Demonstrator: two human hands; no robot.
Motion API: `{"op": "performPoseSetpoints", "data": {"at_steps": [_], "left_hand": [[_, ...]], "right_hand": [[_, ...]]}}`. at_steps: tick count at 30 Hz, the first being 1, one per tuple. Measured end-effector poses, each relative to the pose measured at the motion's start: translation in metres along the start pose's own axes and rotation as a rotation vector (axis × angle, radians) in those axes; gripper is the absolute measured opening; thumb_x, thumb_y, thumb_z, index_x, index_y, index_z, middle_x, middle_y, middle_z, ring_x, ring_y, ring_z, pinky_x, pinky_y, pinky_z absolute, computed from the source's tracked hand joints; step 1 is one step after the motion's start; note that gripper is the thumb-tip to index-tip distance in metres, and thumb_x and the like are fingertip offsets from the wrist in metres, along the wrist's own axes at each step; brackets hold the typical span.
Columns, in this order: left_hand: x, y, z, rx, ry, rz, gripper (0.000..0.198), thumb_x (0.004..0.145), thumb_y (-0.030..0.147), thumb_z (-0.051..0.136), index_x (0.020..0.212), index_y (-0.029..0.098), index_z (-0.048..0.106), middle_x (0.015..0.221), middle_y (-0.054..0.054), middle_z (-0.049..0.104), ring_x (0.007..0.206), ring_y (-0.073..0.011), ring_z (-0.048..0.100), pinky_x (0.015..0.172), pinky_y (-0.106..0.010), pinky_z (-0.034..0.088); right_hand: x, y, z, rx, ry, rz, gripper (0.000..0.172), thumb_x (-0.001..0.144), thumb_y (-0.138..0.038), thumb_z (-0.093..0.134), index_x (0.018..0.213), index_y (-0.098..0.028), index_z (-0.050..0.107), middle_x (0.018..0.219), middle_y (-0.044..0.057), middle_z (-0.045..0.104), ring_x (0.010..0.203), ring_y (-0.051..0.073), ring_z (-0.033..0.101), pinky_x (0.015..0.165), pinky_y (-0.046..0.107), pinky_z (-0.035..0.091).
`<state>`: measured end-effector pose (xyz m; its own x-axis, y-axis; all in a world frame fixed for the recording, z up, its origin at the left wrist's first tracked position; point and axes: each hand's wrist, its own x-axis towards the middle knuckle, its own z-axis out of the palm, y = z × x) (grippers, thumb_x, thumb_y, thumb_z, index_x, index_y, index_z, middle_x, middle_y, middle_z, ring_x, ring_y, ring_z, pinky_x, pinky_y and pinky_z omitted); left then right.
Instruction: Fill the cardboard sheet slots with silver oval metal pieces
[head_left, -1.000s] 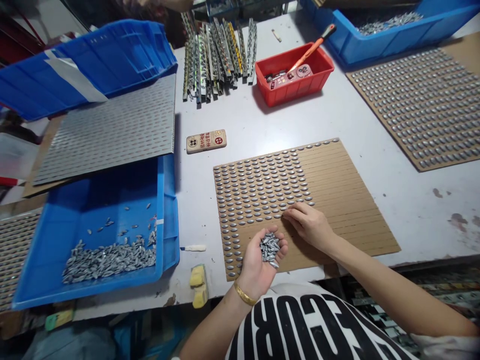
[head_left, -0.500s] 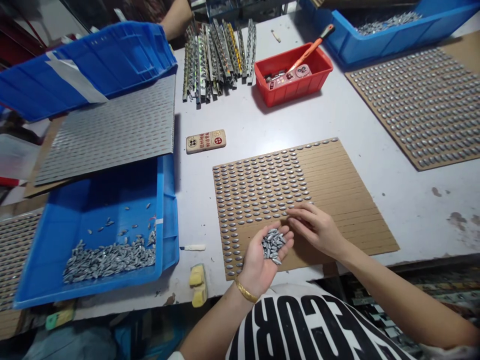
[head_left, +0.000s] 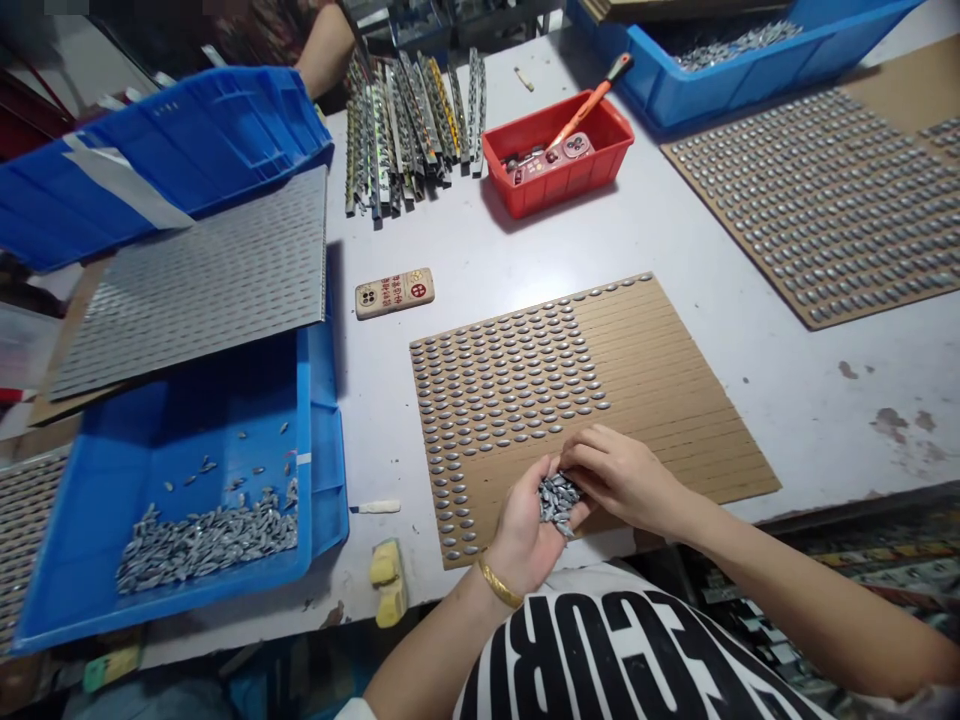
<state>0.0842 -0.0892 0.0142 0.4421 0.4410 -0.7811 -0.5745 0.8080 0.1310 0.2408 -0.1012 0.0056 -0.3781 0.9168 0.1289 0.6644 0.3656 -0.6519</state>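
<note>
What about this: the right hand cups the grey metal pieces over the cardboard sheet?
No: the head view shows the left hand cupping the grey metal pieces over the cardboard sheet; the right hand touches them.

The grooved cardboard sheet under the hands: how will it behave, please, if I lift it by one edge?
The cardboard sheet looks thin, so it would probably sag. The grey metal pieces sit in shallow rows, so they could likely slide off if it tilts.
</note>
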Motion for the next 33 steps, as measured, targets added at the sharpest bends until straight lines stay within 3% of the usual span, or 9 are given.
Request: {"op": "performPoseSetpoints", "data": {"at_steps": [3, 7, 13, 21, 27, 33], "left_hand": [[0.0, 0.002, -0.001, 0.027, -0.024, -0.008, 0.019, 0.088, 0.024, 0.052, 0.092, 0.011, 0.064, 0.088, -0.007, 0.067, 0.081, -0.0167, 0.064, 0.08, -0.032, 0.054], [-0.001, 0.005, -0.002, 0.072, 0.014, -0.045, 0.027, 0.087, 0.028, 0.052, 0.103, 0.008, 0.062, 0.088, -0.012, 0.067, 0.075, -0.0174, 0.065, 0.072, -0.029, 0.055], [0.001, 0.003, -0.005, 0.06, 0.021, -0.047, 0.027, 0.087, 0.027, 0.051, 0.104, 0.009, 0.06, 0.086, -0.011, 0.066, 0.072, -0.017, 0.065, 0.07, -0.028, 0.055], [-0.002, 0.006, -0.003, 0.047, 0.042, -0.052, 0.032, 0.088, 0.029, 0.052, 0.109, 0.007, 0.059, 0.092, -0.014, 0.068, 0.08, -0.0208, 0.068, 0.077, -0.031, 0.055], [-0.002, 0.006, 0.001, 0.007, -0.009, -0.045, 0.032, 0.088, 0.027, 0.051, 0.11, 0.007, 0.062, 0.1, -0.013, 0.068, 0.089, -0.0216, 0.066, 0.085, -0.036, 0.053], [0.0, 0.0, 0.008, 0.024, -0.004, -0.01, 0.02, 0.088, 0.028, 0.054, 0.096, 0.012, 0.064, 0.086, -0.005, 0.066, 0.075, -0.0156, 0.062, 0.064, -0.027, 0.052]], "right_hand": [[-0.004, 0.007, -0.001, -0.015, 0.13, 0.006, 0.014, 0.092, -0.017, 0.047, 0.094, -0.018, 0.06, 0.08, 0.005, 0.062, 0.074, 0.017, 0.054, 0.068, 0.03, 0.046], [-0.006, 0.032, 0.004, -0.143, 0.29, -0.001, 0.016, 0.09, -0.012, 0.048, 0.097, -0.018, 0.062, 0.089, 0.008, 0.064, 0.081, 0.019, 0.055, 0.071, 0.031, 0.048], [-0.004, 0.052, 0.017, -0.269, 0.198, -0.138, 0.028, 0.09, -0.01, 0.045, 0.114, -0.017, 0.06, 0.103, 0.011, 0.064, 0.094, 0.022, 0.055, 0.08, 0.036, 0.051], [-0.007, 0.054, 0.012, -0.328, 0.081, -0.17, 0.028, 0.091, -0.011, 0.044, 0.114, -0.013, 0.061, 0.107, 0.015, 0.062, 0.097, 0.024, 0.054, 0.08, 0.039, 0.052], [-0.004, 0.029, 0.0, -0.095, 0.151, -0.049, 0.028, 0.091, -0.018, 0.049, 0.117, -0.018, 0.059, 0.11, 0.012, 0.061, 0.096, 0.021, 0.055, 0.08, 0.036, 0.051], [0.005, 0.008, -0.011, -0.034, -0.052, -0.128, 0.029, 0.09, -0.015, 0.047, 0.115, -0.021, 0.062, 0.107, 0.01, 0.062, 0.094, 0.021, 0.052, 0.078, 0.037, 0.048]]}}
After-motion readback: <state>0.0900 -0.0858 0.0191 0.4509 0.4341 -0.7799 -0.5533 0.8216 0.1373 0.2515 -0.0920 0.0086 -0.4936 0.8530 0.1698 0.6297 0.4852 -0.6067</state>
